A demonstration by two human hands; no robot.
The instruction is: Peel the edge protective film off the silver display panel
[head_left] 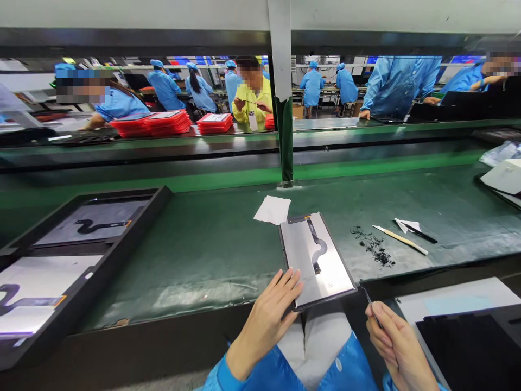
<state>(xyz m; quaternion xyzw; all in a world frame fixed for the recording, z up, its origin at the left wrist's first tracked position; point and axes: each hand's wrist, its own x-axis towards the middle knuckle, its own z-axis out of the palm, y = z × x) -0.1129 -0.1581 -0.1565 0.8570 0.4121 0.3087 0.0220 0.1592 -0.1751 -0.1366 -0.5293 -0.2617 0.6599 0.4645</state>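
Observation:
A silver display panel [321, 271] with a black S-shaped flex cable [316, 248] lies on the green bench, its near edge over the bench rim. My left hand [271, 315] rests on the panel's near left corner, fingers laid together on it. My right hand [396, 345] is closed in a pinch on thin black tweezers [369, 300], whose tip points at the panel's near right corner.
A black tray [122, 239] with similar panels sits at left. A white paper scrap [272, 209], black debris [374, 247], a cream stick [401, 240] and a black tool [419, 233] lie on the green bench. Other workers in blue coats stand beyond the conveyor, with red trays [169, 122].

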